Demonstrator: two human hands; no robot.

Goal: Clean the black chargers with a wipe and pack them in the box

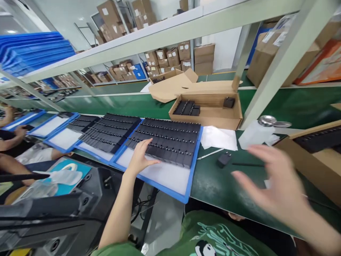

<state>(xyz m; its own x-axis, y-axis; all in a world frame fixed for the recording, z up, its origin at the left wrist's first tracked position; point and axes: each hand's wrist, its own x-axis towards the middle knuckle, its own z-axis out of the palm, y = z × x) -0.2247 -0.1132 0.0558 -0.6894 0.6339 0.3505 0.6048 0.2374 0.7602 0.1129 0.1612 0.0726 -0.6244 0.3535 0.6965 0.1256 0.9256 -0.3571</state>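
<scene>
My left hand (140, 158) is over a blue-rimmed tray (188, 185), thumb and fingers apart, at the left end of the front row of black power adapters (170, 140). Whether its fingertips touch an adapter I cannot tell. The adapters lie in several tight rows with their metal pins showing. To the right, my right hand (279, 181) hangs above the green bench, blurred, thumb and fingers spread with nothing between them. A single black adapter (223, 160) lies on the bench left of that hand, beside a thin dark rod (246, 164).
An open cardboard box (207, 122) with several adapters stands behind. White paper (220, 138) and a white bottle with a metal top (254, 135) lie right of the tray. Another adapter tray (105, 154) adjoins on the left; a shelf post (282, 60) rises at right. Co-workers' arms (10, 142) show far left.
</scene>
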